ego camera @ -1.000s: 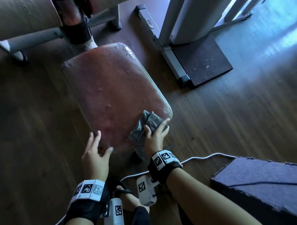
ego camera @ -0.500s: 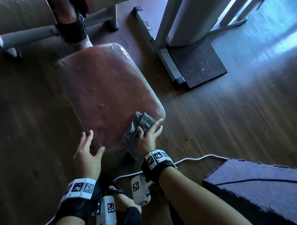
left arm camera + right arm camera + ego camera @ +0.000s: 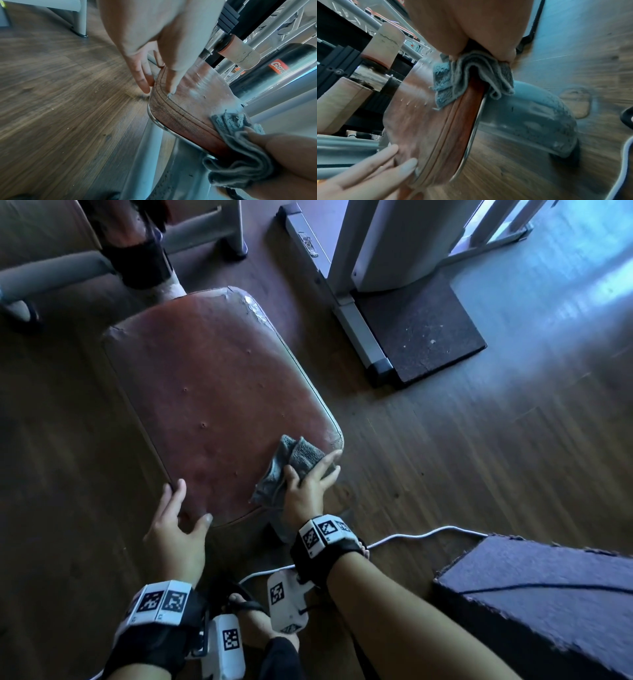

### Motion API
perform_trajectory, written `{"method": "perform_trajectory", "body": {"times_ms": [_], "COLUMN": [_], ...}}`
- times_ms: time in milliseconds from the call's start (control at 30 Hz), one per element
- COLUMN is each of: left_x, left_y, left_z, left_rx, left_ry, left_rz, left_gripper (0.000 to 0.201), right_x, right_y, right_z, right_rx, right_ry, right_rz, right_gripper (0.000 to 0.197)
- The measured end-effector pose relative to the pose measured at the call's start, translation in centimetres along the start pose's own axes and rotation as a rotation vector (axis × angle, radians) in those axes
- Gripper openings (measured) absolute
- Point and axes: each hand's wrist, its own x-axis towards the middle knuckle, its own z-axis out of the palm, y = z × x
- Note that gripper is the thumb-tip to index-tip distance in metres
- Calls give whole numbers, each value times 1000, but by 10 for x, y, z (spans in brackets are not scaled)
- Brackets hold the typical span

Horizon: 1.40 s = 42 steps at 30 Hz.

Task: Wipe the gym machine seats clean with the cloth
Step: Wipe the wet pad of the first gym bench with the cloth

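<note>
The right hand [image 3: 305, 491] presses a bunched grey cloth [image 3: 291, 467] onto the near right corner of the worn red seat [image 3: 219, 392], fingers curled over it, part of the cloth hanging over the edge. The left hand [image 3: 178, 529] rests with straight fingers on the near left corner, grasping nothing. The stroke would go best with flat, even pressure, following the stitched rim, the left hand steadying the pad.

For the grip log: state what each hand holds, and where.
Right hand presses the bunched grey cloth at its middle; left hand rests on the seat's near corner.
</note>
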Motion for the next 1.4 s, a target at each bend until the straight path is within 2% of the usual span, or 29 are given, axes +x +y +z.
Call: {"method": "perform_trajectory", "body": {"times_ms": [200,467,733,933,1067,1133,1200,1300,1400], "left_x": [1,-1,-1,-2,-1,-1,-1,0,1], "left_y": [-3,1,3,8,7,6,7,6,8], "left_z": [4,9,10,12,13,13,13,13,14], "left_rx": [-11,-48,-33,-63,-69,-75,-60,-27,-35], "left_ry": [26,71,83,98,98,98,95,97,106], "left_rz": [0,-29,-27,-46,-40,-39,-26,-20,-31], "left_gripper": [76,77,76,76,77,77,76,76,77], "right_x": [36,2,43,10,26,44,63,86,99], "right_y": [-22,-11,-26,-9,-12,-18,-26,-44,-60], "right_z": [-23,12,-16,-4,-17,-26,-33,-41,-35], "right_rx": [-34,-103,-171,-112,-135,-240,-448,-734,-905], "right_ry": [65,19,97,-7,-32,-11,-14,-135,-223], "right_rz": [19,69,50,-1,-28,-48,-114,-289,-444], "right_gripper": [89,96,91,94,90,87,83,80,81]}}
